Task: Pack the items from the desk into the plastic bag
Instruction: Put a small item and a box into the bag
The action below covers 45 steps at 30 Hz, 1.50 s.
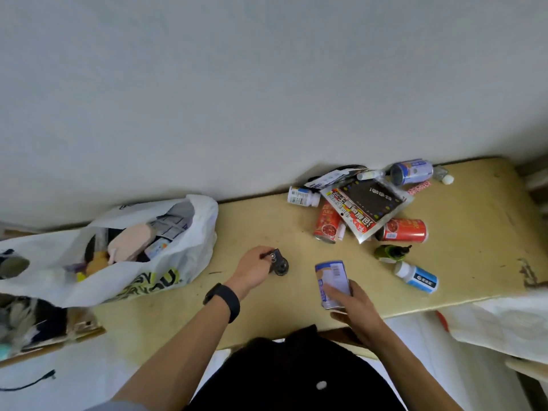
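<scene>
Plastic bag [192,253] open-mouthed on desk [474,232], left

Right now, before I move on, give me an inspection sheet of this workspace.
Surface: desk, yellowish, chipped near its right edge.
Job's things: plastic bag open at left, partly filled; blue-and-white can and small black object in hand.
Clutter: unpacked pile at back right: red cans, snack packet, white bottle; blue bottle lying nearer.
Grippers: left hand grips the small black object; right hand grips the can.
Cables: black cable at lower left, off the desk.
Surroundings: white wall behind; cardboard box beside the bag.
</scene>
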Available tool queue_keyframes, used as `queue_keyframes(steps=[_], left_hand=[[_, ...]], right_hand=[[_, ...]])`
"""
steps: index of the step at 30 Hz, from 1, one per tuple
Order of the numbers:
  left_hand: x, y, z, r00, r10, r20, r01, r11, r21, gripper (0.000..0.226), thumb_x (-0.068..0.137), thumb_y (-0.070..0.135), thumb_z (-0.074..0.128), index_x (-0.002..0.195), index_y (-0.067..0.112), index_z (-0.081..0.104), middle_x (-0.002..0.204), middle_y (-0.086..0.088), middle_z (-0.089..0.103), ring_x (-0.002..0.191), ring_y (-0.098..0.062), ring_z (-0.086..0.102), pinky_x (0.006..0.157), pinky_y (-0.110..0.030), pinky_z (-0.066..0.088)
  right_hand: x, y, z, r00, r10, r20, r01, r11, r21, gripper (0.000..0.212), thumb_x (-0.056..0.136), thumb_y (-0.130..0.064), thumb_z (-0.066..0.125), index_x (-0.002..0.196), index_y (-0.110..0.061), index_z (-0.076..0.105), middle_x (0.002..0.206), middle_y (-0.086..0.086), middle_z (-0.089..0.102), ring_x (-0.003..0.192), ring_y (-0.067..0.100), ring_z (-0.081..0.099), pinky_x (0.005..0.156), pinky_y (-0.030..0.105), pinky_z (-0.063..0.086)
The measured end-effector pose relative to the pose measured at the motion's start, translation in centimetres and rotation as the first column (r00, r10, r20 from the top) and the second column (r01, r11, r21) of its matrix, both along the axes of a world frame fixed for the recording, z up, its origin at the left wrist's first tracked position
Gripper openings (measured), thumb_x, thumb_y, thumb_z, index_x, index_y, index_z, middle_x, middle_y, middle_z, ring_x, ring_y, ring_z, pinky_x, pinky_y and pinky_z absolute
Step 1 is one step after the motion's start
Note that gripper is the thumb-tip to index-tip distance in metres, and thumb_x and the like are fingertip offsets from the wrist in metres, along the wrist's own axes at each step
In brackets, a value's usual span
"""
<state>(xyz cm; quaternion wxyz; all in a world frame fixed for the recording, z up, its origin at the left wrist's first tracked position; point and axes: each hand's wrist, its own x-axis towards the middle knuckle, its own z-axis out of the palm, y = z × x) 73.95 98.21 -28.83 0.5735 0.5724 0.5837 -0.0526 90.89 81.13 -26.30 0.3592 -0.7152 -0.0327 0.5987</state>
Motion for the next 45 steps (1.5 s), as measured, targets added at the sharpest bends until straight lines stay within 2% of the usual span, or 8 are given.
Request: queue_keyframes(steps=[4, 12, 22, 32, 35, 37, 42, 45], left_hand=[[-5.2, -0.9, 4.9, 0.953, 0.24, 0.185, -0.209, 0.962, -0.174, 0.023, 0.104, 0.011, 0.044, 0.119, 0.013, 0.061, 0.104, -0.006, 0.068, 0.083, -0.018, 0.069, 0.074, -0.027, 0.055], [-17.1, 1.9, 14.1, 0.885, 0.271, 0.378, -0.304, 0.952, 0.028, 0.025, 0.103, 0.009, 0.047, 0.116, 0.018, 0.066, 0.107, -0.008, 0.066, 0.079, -0.02, 0.072, 0.076, -0.037, 0.061], [-25.6, 11.1, 20.7, 0.742, 0.315, 0.591, -0.48, 0.866, 0.14, 0.023, 0.101, 0.004, 0.048, 0.115, 0.013, 0.064, 0.095, -0.009, 0.069, 0.072, -0.019, 0.07, 0.077, -0.032, 0.06], [-27.5, 15.1, 15.6, 0.939, 0.148, 0.311, -0.233, 0.937, 0.258, 0.024, 0.102, 0.009, 0.047, 0.122, 0.012, 0.061, 0.112, -0.014, 0.066, 0.086, -0.028, 0.072, 0.089, -0.047, 0.057], [-27.5, 15.1, 13.6, 0.974, 0.05, 0.221, -0.122, 0.939, 0.322, 0.028, 0.103, 0.009, 0.046, 0.127, 0.008, 0.06, 0.119, -0.013, 0.062, 0.081, -0.022, 0.07, 0.074, -0.027, 0.059], [-27.6, 14.8, 12.4, 0.992, -0.041, 0.123, -0.009, 0.926, 0.378, 0.031, 0.103, 0.012, 0.045, 0.131, 0.009, 0.058, 0.122, -0.01, 0.061, 0.081, -0.014, 0.065, 0.063, -0.011, 0.048], [-28.6, 14.0, 10.1, 0.968, -0.175, -0.179, 0.243, 0.833, 0.497, 0.032, 0.101, 0.017, 0.046, 0.131, 0.015, 0.059, 0.137, -0.005, 0.056, 0.121, -0.021, 0.054, 0.098, -0.028, 0.043], [-29.9, 12.8, 10.2, 0.955, -0.149, -0.255, 0.288, 0.659, 0.695, 0.036, 0.095, 0.011, 0.05, 0.13, 0.019, 0.057, 0.139, -0.001, 0.048, 0.125, -0.023, 0.049, 0.096, -0.039, 0.048]], right_hand=[[-3.4, 1.7, 4.1, 0.989, 0.033, -0.142, -0.015, 0.992, 0.123, 0.041, 0.084, -0.036, 0.074, 0.12, -0.02, 0.062, 0.102, 0.008, 0.073, 0.091, 0.029, 0.07, 0.077, 0.036, 0.046], [-11.5, 7.6, 8.6, 0.958, 0.192, -0.214, -0.117, 0.94, 0.321, 0.067, 0.063, -0.042, 0.081, 0.122, -0.015, 0.064, 0.098, 0.012, 0.068, 0.07, 0.027, 0.061, 0.061, 0.032, 0.037], [-20.4, 11.2, 10.2, 0.955, 0.244, -0.169, -0.156, 0.897, 0.414, 0.067, 0.065, -0.043, 0.08, 0.125, -0.019, 0.064, 0.104, 0.011, 0.069, 0.071, 0.026, 0.06, 0.063, 0.033, 0.037], [-22.1, 10.2, 10.5, 0.984, 0.114, -0.134, -0.052, 0.916, 0.398, 0.067, 0.063, -0.041, 0.081, 0.124, -0.018, 0.065, 0.098, 0.01, 0.07, 0.07, 0.027, 0.06, 0.062, 0.034, 0.036], [-22.0, 9.8, 10.4, 0.989, 0.08, -0.122, -0.028, 0.925, 0.378, 0.06, 0.066, -0.038, 0.079, 0.122, -0.019, 0.066, 0.097, 0.01, 0.071, 0.069, 0.028, 0.06, 0.062, 0.034, 0.034], [-21.9, 9.8, 10.2, 0.99, 0.086, -0.112, -0.04, 0.931, 0.362, 0.063, 0.062, -0.039, 0.08, 0.12, -0.02, 0.067, 0.096, 0.009, 0.072, 0.068, 0.028, 0.06, 0.061, 0.034, 0.034], [-22.1, 10.5, 10.4, 0.981, 0.185, -0.052, -0.157, 0.927, 0.341, 0.064, 0.058, -0.045, 0.082, 0.116, -0.023, 0.069, 0.1, 0.012, 0.072, 0.072, 0.027, 0.063, 0.062, 0.033, 0.034], [-22.5, 12.0, 10.6, 0.956, 0.286, 0.072, -0.294, 0.907, 0.301, 0.064, 0.06, -0.051, 0.081, 0.116, -0.022, 0.067, 0.095, 0.009, 0.073, 0.073, 0.026, 0.066, 0.061, 0.032, 0.036]])
